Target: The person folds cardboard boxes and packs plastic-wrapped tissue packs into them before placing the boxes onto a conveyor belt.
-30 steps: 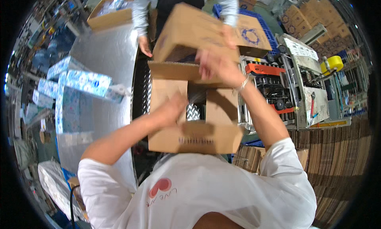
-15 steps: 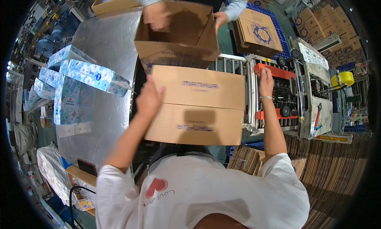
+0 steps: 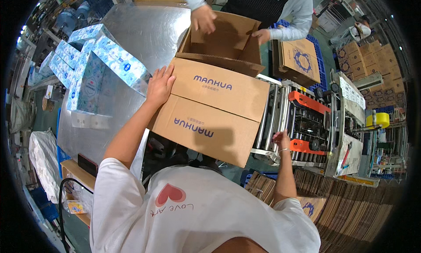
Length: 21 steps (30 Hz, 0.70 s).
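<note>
A closed brown cardboard box with blue lettering lies in front of me, its two top flaps folded shut. My left hand rests flat on the box's left top corner, fingers spread. My right hand is off the box, low at its right side, by the edge of the roller conveyor; its fingers are loosely bent and hold nothing. Behind my box stands an open cardboard box. Another person's two hands hold its flaps.
Blue-and-white patterned packs lie stacked on a metal chute at the left. A machine with orange parts sits on the conveyor at the right. Flat cardboard sheets are stacked at the lower right, with more flat boxes beyond.
The flaps of my box have been folded shut and the box has settled lower. My right hand has dropped from its right edge to the conveyor side. The other person's box has moved back.
</note>
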Available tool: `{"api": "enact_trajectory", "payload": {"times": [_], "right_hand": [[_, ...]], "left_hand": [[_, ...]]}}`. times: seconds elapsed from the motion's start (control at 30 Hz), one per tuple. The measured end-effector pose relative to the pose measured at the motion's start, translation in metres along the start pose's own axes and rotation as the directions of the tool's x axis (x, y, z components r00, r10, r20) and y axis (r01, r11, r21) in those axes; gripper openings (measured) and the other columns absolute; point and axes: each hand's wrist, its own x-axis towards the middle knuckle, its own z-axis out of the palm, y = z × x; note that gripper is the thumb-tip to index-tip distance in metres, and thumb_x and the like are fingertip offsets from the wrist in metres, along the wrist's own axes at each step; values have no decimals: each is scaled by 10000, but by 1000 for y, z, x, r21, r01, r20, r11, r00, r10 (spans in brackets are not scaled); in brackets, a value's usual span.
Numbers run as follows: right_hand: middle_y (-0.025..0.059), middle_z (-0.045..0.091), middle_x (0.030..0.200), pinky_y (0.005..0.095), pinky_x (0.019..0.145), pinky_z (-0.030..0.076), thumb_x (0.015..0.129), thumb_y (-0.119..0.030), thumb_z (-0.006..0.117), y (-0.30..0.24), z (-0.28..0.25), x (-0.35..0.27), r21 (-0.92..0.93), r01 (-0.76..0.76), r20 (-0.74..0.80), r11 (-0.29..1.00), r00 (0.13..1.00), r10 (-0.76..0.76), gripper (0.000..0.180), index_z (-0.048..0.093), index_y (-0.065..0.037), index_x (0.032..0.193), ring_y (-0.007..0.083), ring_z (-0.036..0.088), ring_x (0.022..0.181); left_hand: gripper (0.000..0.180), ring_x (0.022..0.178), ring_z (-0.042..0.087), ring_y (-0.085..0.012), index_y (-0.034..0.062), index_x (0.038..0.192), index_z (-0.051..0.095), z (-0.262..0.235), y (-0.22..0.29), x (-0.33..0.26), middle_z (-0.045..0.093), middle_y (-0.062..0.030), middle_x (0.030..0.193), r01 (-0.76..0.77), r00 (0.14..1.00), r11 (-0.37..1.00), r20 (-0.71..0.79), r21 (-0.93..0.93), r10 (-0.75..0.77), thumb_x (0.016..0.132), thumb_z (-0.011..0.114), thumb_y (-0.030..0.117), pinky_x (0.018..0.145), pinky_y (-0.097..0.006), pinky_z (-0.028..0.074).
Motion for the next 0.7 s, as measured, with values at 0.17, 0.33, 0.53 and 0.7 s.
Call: {"api": "enact_trajectory", "payload": {"times": [0.17,0.33,0.53,0.7], "right_hand": [[50,564,627,364,525,439,842,-580,374,74,20,10,56,-277,38,959,961,275,511,544,-104,769,195,560,585],[115,587,937,386,711,467,767,-679,391,128,139,-29,123,-457,87,881,889,449,744,540,-1,1035,255,574,830],[121,599,994,357,734,447,812,-639,365,183,131,20,190,-430,-36,882,895,444,731,559,17,1069,230,574,857],[69,605,902,339,664,463,895,-403,406,77,-85,11,-591,162,-141,790,944,-300,416,587,-40,985,167,575,770]], "left_hand": [[437,1157,409,-310,91,1267,396,-2,-29,14,447,-169,1241,78,996,935,58,-347,-62,898,390,325,946,-381,345],[436,1148,424,-303,101,1278,387,-7,-49,7,437,-168,1252,88,995,944,63,-319,-71,901,383,320,943,-360,349],[434,1195,353,-354,154,1299,378,-5,-71,10,399,-215,1273,94,995,994,34,-47,-93,907,361,341,981,-402,300],[617,1223,327,-305,69,1334,289,58,-11,-32,326,-141,1354,502,861,459,471,-733,-191,900,270,508,1003,-386,272]]}}
